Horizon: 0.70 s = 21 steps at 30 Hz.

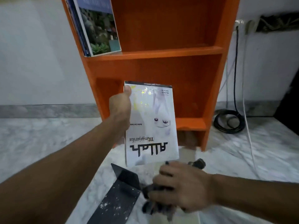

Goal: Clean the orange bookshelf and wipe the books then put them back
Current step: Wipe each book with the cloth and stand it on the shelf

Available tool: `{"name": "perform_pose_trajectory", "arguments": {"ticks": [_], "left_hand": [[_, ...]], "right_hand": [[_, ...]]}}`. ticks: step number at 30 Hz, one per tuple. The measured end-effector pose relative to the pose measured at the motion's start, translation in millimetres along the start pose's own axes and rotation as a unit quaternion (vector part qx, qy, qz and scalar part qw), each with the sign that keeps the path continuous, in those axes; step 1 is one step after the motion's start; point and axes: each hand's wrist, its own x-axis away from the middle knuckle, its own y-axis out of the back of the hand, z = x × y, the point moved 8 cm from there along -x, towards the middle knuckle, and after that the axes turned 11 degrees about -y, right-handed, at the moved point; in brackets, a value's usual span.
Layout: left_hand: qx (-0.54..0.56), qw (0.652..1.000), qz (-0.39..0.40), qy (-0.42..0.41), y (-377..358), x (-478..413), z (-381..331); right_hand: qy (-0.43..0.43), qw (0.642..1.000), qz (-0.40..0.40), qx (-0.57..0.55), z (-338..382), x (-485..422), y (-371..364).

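Pale grey-white marble floor [40,143] and a plain white wall, with the orange wooden bookshelf [161,50] standing against it in the upper middle of the frame. A few blue and green paperback books [100,29] lean against the shelf's left side up in the top left.

Dead centre, the left hand [120,105] is holding a white glossy paperback book [153,126] up in the air, in front of the lower part of the shelf. It's upside down, cover facing the camera. The thumb is clamped on the cover near the top left corner, and the other fingers are hidden behind it.

Lower right, the right hand [182,186] has its fingers curled over a dark fuzzy cloth [146,207], bunched up just below the book's bottom edge. It's a bit blurry there, tbh.

Just left of that, a black metal L-shaped bookend [123,191] lies on the floor, speckled with white dust.

On the right side, a black coiled cable [228,122] sits on the floor beside the shelf. A white cable [247,126] runs down from a wall socket [239,24] in the upper right.
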Motion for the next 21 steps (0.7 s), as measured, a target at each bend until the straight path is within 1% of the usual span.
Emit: {"name": "perform_pose_trajectory", "arguments": {"ticks": [1, 2, 3, 4, 5, 6, 7, 8, 9, 11, 12, 13, 14, 15, 16, 17, 18, 19, 20, 21], "left_hand": [[-0.013, 1.000, 0.000, -0.006, 2, 1, 0], [-0.024, 1.000, 0.004, -0.010, 2, 1, 3], [-0.033, 0.999, 0.013, -0.005, 2, 5, 5], [-0.044, 0.999, 0.022, -0.006, 1, 7, 7], [-0.048, 0.998, 0.032, -0.002, 0, 9, 7], [-0.044, 0.998, 0.037, 0.004, -4, 9, 8], [-0.030, 0.999, 0.034, 0.010, -6, 10, 7], [-0.020, 0.999, 0.029, 0.008, -8, 8, 7], [-0.020, 0.999, 0.027, 0.003, -10, 8, 3], [-0.040, 0.999, 0.020, -0.001, -8, 7, 1], [-0.048, 0.999, 0.017, 0.003, -6, 6, 2], [-0.058, 0.998, 0.006, -0.002, 0, 7, 2], [-0.074, 0.997, -0.007, -0.013, 6, 5, 4], [-0.088, 0.996, -0.019, -0.027, 11, 5, 4], [-0.103, 0.994, -0.029, -0.032, 14, 3, 8], [-0.113, 0.992, -0.041, -0.034, 18, 2, 10], [-0.121, 0.991, -0.051, -0.023, 21, 3, 14], [-0.122, 0.991, -0.057, -0.014, 21, 5, 16], [-0.120, 0.991, -0.061, -0.008, 20, 4, 18], [-0.109, 0.992, -0.061, -0.006, 18, 4, 18]], "right_hand": [[-0.044, 0.998, -0.049, -0.016, -20, -10, 19], [-0.116, 0.987, -0.104, -0.038, -47, -25, 42], [-0.198, 0.965, -0.165, -0.045, -81, -39, 66], [-0.285, 0.933, -0.215, -0.036, -117, -50, 85], [-0.367, 0.898, -0.243, -0.026, -148, -59, 94], [-0.440, 0.866, -0.236, -0.032, -168, -63, 95], [-0.467, 0.853, -0.231, -0.027, -172, -67, 88], [-0.455, 0.861, -0.225, -0.015, -164, -67, 75], [-0.413, 0.886, -0.209, -0.006, -144, -63, 59], [-0.275, 0.950, -0.147, 0.006, -79, -40, 19], [-0.202, 0.976, -0.079, 0.004, -46, -23, 0], [-0.150, 0.988, -0.028, -0.014, -24, -6, -8], [-0.135, 0.990, 0.002, -0.043, -19, 5, -7], [-0.161, 0.982, -0.020, -0.093, -29, 8, 6], [-0.215, 0.962, -0.076, -0.150, -53, 3, 28], [-0.267, 0.932, -0.142, -0.198, -84, -4, 47], [-0.322, 0.899, -0.211, -0.210, -116, -12, 70], [-0.372, 0.871, -0.256, -0.193, -149, -21, 89], [-0.409, 0.841, -0.290, -0.202, -173, -29, 103], [-0.420, 0.830, -0.301, -0.210, -187, -38, 110]]}}
